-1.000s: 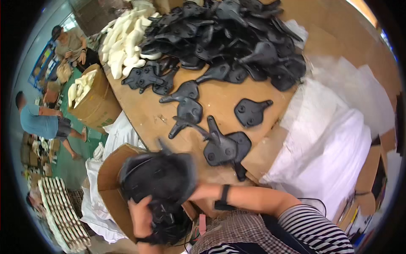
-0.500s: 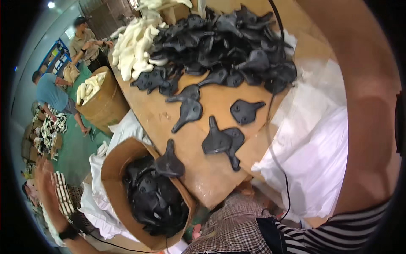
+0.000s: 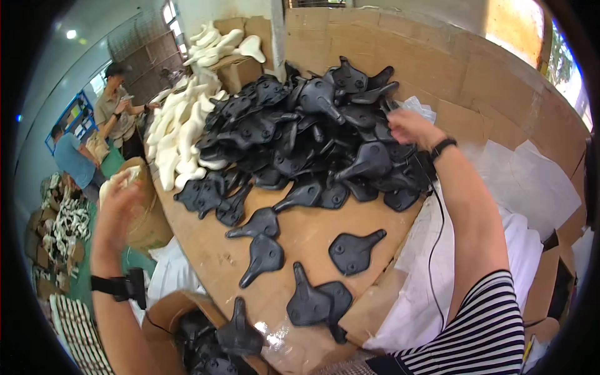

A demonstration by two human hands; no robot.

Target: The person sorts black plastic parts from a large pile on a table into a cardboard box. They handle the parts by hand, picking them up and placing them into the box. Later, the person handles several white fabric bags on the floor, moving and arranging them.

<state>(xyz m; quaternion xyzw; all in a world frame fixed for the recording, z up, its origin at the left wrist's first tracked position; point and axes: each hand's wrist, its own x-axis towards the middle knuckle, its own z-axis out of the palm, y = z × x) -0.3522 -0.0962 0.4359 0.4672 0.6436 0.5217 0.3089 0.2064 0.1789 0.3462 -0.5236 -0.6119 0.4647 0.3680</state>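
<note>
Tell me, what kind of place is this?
Probably a workshop or small factory making bicycle saddles. A big heap of black saddle shells covers a wooden table, white saddle-shaped pieces are stacked beside it, and other workers stand among cardboard boxes.

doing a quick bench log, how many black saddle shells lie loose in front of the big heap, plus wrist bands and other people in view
black plastic saddle shells loose on the wooden table, in front of the heap: 5
black wrist bands: 2
people in the background: 2
total: 9
The black heap itself is too tangled to count.
</note>
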